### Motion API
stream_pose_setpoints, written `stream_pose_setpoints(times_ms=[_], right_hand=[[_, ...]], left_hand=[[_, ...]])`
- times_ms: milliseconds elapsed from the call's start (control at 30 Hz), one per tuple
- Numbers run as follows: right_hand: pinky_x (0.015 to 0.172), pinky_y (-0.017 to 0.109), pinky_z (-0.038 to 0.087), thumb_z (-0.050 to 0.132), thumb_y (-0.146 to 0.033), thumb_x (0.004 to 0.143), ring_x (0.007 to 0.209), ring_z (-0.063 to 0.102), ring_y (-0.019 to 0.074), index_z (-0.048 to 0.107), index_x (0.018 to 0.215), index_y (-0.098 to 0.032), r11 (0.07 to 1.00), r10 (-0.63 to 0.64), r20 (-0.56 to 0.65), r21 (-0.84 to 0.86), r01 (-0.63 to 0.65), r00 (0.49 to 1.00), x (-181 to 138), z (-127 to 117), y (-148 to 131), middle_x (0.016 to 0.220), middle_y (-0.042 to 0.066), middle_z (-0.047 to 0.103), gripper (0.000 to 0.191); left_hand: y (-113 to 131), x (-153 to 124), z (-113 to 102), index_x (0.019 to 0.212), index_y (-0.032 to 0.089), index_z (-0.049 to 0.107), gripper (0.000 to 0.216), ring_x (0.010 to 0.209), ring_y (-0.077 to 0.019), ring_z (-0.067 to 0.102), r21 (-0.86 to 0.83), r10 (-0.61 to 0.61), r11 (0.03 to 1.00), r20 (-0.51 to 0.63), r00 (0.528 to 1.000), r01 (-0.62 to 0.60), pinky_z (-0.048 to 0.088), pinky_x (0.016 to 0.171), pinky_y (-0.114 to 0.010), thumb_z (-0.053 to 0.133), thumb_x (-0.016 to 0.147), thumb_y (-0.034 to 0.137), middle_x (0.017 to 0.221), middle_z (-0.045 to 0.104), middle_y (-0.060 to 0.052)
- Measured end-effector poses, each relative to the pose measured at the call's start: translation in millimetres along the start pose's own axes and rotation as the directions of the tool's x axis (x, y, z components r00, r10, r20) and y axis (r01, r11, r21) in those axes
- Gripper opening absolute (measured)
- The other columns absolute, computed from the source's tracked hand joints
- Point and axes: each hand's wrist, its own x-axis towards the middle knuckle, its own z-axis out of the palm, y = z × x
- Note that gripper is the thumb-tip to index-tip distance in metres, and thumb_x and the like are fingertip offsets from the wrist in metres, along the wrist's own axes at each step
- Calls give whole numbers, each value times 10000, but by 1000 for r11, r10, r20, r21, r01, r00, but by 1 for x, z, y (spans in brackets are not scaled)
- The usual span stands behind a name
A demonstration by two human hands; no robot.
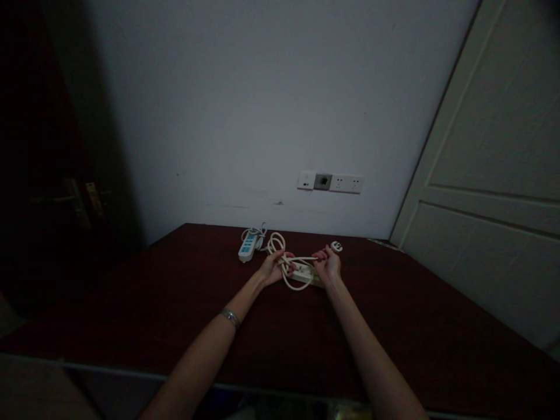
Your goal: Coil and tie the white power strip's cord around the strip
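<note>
The cream cord (284, 263) partly hides the power strip (303, 272); the bottom edge crops both forearms (370, 347).

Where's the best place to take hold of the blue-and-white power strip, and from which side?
Probably across the narrow body of the blue-and-white power strip, near its closer end, coming from the front left: it points away lengthwise, and the bundled cord crowds its far right.

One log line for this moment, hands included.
Left hand: holding looped cord; right hand: gripping cord near plug; white power strip: between hands; blue-faced power strip: on table
</note>
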Motion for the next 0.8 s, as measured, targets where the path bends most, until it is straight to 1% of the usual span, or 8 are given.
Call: stream_pose_setpoints(times_ms=[133, 267, 367, 433, 533, 633, 700, 800], right_hand=[[433, 153, 351, 458, -233, 889, 352, 258, 28, 294, 611, -190, 1000, -25, 26, -15, 26, 999, 14, -6, 4, 447, -115, 246, 325], [428, 148, 354, 525, -269, 857, 359, 268, 22, 329, 613, -185, 998, -48, 56, -31, 50, 997, 24, -13, 6, 455, -114, 262, 325], [409, 142, 338, 551, -269, 844, 357, 262, 19, 328, 609, -183, 998, -60, 50, -32, 62, 997, 28, -19, 7, 461, -116, 263, 335], [386, 139, 310, 537, -247, 856, 354, 249, 17, 335, 610, -178, 998, -62, 37, -25, 63, 997, 30, -22, 7, 468, -116, 260, 326], [368, 139, 290, 498, -239, 890, 369, 270, 15, 422, 655, -149, 998, -59, 17, -19, 60, 998, 34, -27, 6, 503, -104, 313, 263], [389, 143, 337, 492, -271, 901, 429, 376, 21, 527, 798, -116, 998, -53, 1, -36, 53, 999, 38, -30, 4, 609, -64, 454, 189], [433, 159, 399, 499, -286, 897, 500, 462, 38, 552, 895, -114, 997, -42, -6, -57, 41, 999, 42, -32, 3, 708, -28, 529, 180], [534, 212, 479, 508, -294, 892, 630, 549, 78, 555, 994, -120, 996, -19, -15, -87, 18, 1000, 46, -33, 1, 846, 16, 579, 208]], left_hand=[[2, -2, 1, 891, 103, 604, 381, 585, -207, 587, -57, -20, 998, 60, 998, 23, 417, 574, -312, 501, 774, 451, 658, 618, -116], [0, -2, 8, 857, 96, 608, 363, 585, -202, 585, -126, -31, 991, 108, 994, 45, 410, 591, -317, 484, 773, 427, 695, 627, -125], [-4, -2, 19, 829, 96, 601, 343, 512, -171, 546, -133, -4, 991, 111, 994, 19, 375, 522, -283, 472, 768, 408, 687, 620, -119], [-7, -3, 28, 817, 106, 591, 325, 449, -144, 502, -127, 2, 992, 124, 992, 14, 335, 468, -260, 471, 762, 403, 660, 601, -97], [-11, -6, 43, 830, 124, 582, 300, 435, -133, 486, -116, -20, 992, 168, 986, 40, 324, 442, -250, 482, 757, 397, 633, 562, -56], [-17, -10, 58, 868, 129, 579, 293, 472, -146, 516, -77, -38, 996, 201, 979, 54, 359, 449, -258, 484, 754, 382, 641, 546, -42], [-22, -12, 66, 860, 130, 573, 271, 469, -148, 524, -33, -33, 999, 213, 977, 41, 376, 449, -262, 484, 749, 360, 628, 535, -31], [-30, -11, 72, 829, 139, 556, 224, 445, -148, 530, 35, -40, 999, 241, 970, 33, 385, 435, -261, 481, 753, 335, 601, 515, -10]])
